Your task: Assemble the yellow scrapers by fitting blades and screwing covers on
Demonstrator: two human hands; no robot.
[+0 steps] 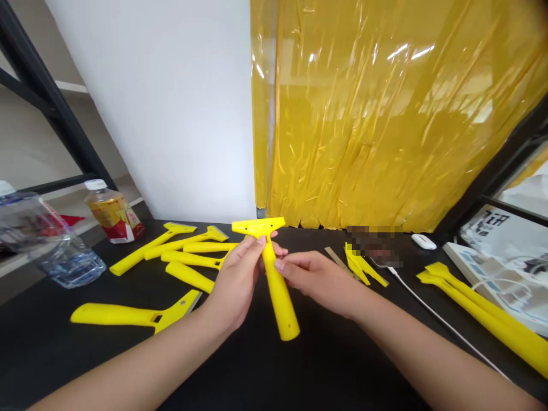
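Observation:
A yellow scraper (281,299) is held up over the black table, its wide head pointing away and its handle tilted toward me. My left hand (240,277) grips it at the neck, thumb on top. The thumb of my right hand (319,279) presses the handle's right side just below the neck; its other fingers are partly hidden. Several more yellow scrapers lie left of my hands, including one (115,314) close to my left forearm, some with metal blade edges showing. Thin yellow strips (359,265) and a narrow metal-coloured strip (337,260) lie beyond my right hand.
A clear bottle (72,257) and a drink bottle (113,211) stand at left. Long yellow handles (483,311), a white cable (445,319), a white earbud case (423,241) and a box (483,279) are at right. A white panel (184,114) and yellow film (363,125) rise behind.

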